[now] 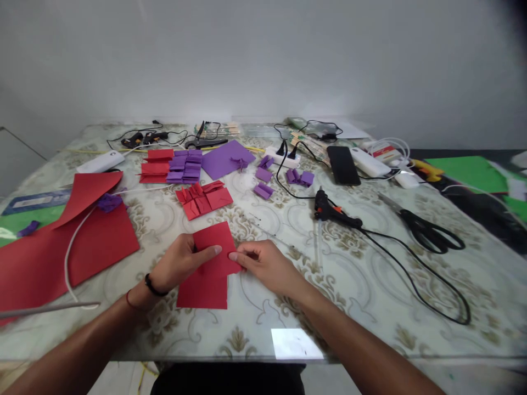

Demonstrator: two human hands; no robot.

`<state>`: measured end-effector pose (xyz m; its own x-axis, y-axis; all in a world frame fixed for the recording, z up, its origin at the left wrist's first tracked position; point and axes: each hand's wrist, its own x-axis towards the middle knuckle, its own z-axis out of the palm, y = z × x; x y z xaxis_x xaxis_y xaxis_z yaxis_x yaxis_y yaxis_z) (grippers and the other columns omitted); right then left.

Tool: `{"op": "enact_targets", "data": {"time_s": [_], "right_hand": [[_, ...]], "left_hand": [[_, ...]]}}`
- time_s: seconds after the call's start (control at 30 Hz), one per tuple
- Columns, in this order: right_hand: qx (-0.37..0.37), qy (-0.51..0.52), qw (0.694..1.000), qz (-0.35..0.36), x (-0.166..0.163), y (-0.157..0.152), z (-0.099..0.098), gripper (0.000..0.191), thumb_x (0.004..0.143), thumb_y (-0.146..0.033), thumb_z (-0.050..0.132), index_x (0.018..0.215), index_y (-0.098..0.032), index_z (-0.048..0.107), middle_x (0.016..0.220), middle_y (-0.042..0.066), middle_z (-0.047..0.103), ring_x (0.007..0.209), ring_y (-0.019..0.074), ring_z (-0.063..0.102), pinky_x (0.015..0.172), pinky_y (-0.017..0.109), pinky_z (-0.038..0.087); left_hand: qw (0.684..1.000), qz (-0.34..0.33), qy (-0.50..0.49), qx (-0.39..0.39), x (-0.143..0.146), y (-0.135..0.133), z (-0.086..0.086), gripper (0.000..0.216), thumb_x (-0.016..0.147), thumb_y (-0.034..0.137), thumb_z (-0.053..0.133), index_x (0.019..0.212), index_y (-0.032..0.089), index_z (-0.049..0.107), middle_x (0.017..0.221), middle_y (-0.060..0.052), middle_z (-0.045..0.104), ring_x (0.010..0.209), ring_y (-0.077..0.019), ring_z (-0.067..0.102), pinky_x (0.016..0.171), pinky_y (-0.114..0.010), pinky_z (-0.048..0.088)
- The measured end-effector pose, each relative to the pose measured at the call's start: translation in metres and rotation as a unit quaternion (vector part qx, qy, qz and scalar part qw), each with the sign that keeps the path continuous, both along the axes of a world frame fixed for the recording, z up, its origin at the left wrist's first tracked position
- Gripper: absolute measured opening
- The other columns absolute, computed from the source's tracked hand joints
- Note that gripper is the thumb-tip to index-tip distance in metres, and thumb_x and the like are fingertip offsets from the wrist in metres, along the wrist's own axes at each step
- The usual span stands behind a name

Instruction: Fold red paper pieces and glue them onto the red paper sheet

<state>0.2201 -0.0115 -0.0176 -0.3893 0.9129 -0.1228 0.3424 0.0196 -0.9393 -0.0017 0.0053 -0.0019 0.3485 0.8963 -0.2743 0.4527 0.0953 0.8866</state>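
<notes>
Both hands hold one small sheet of red paper (220,237) over the near middle of the table. My left hand (183,260) grips its left side, thumb flat across the top face and fingers hidden beneath. At the right edge, my right hand (263,263) pinches the paper between thumb and fingers. Under the held sheet lies a second red paper piece (203,293), flat on the patterned cloth. Just beyond is a folded red paper piece (203,200) with raised pleats. Purple folded pieces (263,190) lie farther to the right.
A black glue gun (335,211) rests right of centre, its cord looping toward the front. Black-handled scissors (428,227) lie beyond it. Large red sheets (99,236) spread at left under a white cable. A phone (343,164) and a power strip (288,159) sit farther back.
</notes>
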Motion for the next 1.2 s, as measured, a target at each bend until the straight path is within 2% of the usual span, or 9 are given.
{"op": "enact_targets", "data": {"time_s": [0.13, 0.3, 0.4, 0.53, 0.73, 0.8, 0.93, 1.03, 1.2], "right_hand": [[0.003, 0.006, 1.000, 0.002, -0.0003, -0.0007, -0.0021, 0.045, 0.096, -0.047, 0.058, 0.062, -0.020, 0.049, 0.055, -0.006, 0.040, 0.053, 0.0107, 0.035, 0.053, 0.025, 0.028], [-0.027, -0.012, 0.999, 0.017, -0.0006, -0.0033, -0.0031, 0.042, 0.097, -0.046, 0.057, 0.066, -0.019, 0.057, 0.060, -0.002, 0.060, 0.051, 0.0111, 0.041, 0.052, 0.025, 0.031], [0.000, -0.030, 0.999, 0.009, -0.0017, -0.0036, -0.0018, 0.042, 0.098, -0.043, 0.056, 0.064, -0.019, 0.056, 0.058, -0.002, 0.059, 0.051, 0.0110, 0.042, 0.053, 0.025, 0.032], [0.006, -0.026, 1.000, 0.007, -0.0028, -0.0040, -0.0001, 0.045, 0.100, -0.044, 0.053, 0.063, -0.019, 0.054, 0.057, -0.003, 0.057, 0.051, 0.0108, 0.044, 0.053, 0.024, 0.033], [0.022, -0.015, 1.000, 0.003, -0.0036, -0.0056, 0.0006, 0.045, 0.101, -0.042, 0.053, 0.062, -0.019, 0.051, 0.056, -0.003, 0.054, 0.052, 0.0111, 0.046, 0.054, 0.025, 0.035], [0.032, 0.010, 0.999, -0.002, -0.0035, -0.0058, 0.0004, 0.039, 0.100, -0.040, 0.055, 0.066, -0.020, 0.052, 0.059, -0.004, 0.053, 0.055, 0.0118, 0.046, 0.055, 0.025, 0.036], [0.053, 0.082, 0.995, -0.021, -0.0030, -0.0052, 0.0006, 0.025, 0.098, -0.035, 0.059, 0.078, -0.020, 0.055, 0.068, -0.004, 0.051, 0.063, 0.0128, 0.046, 0.061, 0.026, 0.038], [0.049, 0.110, 0.993, -0.018, -0.0029, -0.0046, 0.0017, 0.029, 0.097, -0.034, 0.060, 0.072, -0.020, 0.052, 0.066, -0.004, 0.048, 0.062, 0.0124, 0.043, 0.060, 0.026, 0.035], [0.029, 0.138, 0.990, -0.019, -0.0028, -0.0045, 0.0046, 0.026, 0.096, -0.032, 0.060, 0.075, -0.020, 0.051, 0.067, -0.005, 0.047, 0.062, 0.0124, 0.043, 0.060, 0.026, 0.035]], "left_hand": [[0.999, 0.011, -0.026, -0.019, 0.0008, 0.0005, -0.0027, 0.046, 0.082, 0.049, 0.072, 0.057, 0.015, 0.054, 0.048, 0.003, 0.048, 0.044, -0.0080, 0.039, 0.042, -0.020, 0.024], [0.997, 0.037, -0.059, -0.018, 0.0006, 0.0014, -0.0024, 0.039, 0.081, 0.048, 0.073, 0.068, 0.013, 0.062, 0.055, 0.002, 0.057, 0.047, -0.0095, 0.046, 0.043, -0.020, 0.031], [0.997, 0.048, -0.059, -0.013, 0.0013, 0.0012, -0.0004, 0.039, 0.080, 0.046, 0.075, 0.064, 0.013, 0.061, 0.052, 0.003, 0.056, 0.045, -0.0089, 0.045, 0.042, -0.019, 0.031], [0.995, 0.059, -0.076, -0.019, 0.0014, 0.0005, 0.0009, 0.035, 0.081, 0.046, 0.075, 0.072, 0.012, 0.068, 0.061, 0.000, 0.066, 0.050, -0.0115, 0.054, 0.045, -0.020, 0.038], [0.994, 0.062, -0.088, -0.012, 0.0001, 0.0005, -0.0001, 0.034, 0.081, 0.046, 0.076, 0.080, 0.012, 0.072, 0.069, -0.003, 0.071, 0.056, -0.0146, 0.060, 0.048, -0.021, 0.043], [0.993, 0.059, -0.099, -0.023, -0.0001, 0.0006, -0.0003, 0.035, 0.081, 0.047, 0.076, 0.082, 0.012, 0.073, 0.071, -0.004, 0.073, 0.057, -0.0153, 0.061, 0.050, -0.022, 0.045], [0.995, 0.032, -0.087, -0.021, -0.0009, 0.0002, -0.0009, 0.039, 0.083, 0.050, 0.074, 0.073, 0.012, 0.070, 0.063, -0.002, 0.067, 0.052, -0.0132, 0.055, 0.047, -0.022, 0.040], [0.997, 0.014, -0.070, -0.008, -0.0008, -0.0007, -0.0010, 0.044, 0.084, 0.052, 0.072, 0.065, 0.013, 0.064, 0.055, 0.000, 0.059, 0.048, -0.0105, 0.047, 0.043, -0.021, 0.033], [0.999, 0.003, -0.043, -0.008, 0.0017, -0.0020, 0.0018, 0.056, 0.082, 0.054, 0.072, 0.052, 0.017, 0.041, 0.047, 0.005, 0.039, 0.044, -0.0061, 0.030, 0.040, -0.020, 0.020]]}}
